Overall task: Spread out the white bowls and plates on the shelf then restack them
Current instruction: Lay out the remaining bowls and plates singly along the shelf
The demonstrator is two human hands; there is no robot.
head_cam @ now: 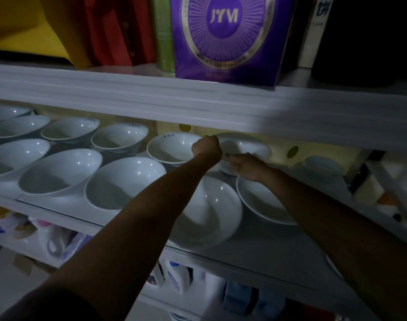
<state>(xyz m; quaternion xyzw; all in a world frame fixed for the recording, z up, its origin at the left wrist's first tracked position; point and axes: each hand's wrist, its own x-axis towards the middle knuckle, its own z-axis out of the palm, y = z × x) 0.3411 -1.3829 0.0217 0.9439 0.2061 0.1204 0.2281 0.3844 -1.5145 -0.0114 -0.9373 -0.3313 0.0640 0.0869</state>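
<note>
Several white bowls lie spread over the middle shelf [255,253]. At the back right a white bowl [246,144] is tilted up above a smaller stack. My left hand [207,147] grips its left rim. My right hand [244,166] holds its lower front edge. Just left of it sits another white bowl [170,147] with small print on its inner rim. Two wide plates [209,218] [262,202] lie in front, partly under my forearms. More bowls [61,170] [126,181] fill the left side.
The upper shelf edge [197,100] hangs low over the bowls and carries a purple box [225,38]. A small white bowl [322,166] stands at the far right. Bottles and packets fill the shelf below [174,276]. The scene is dim.
</note>
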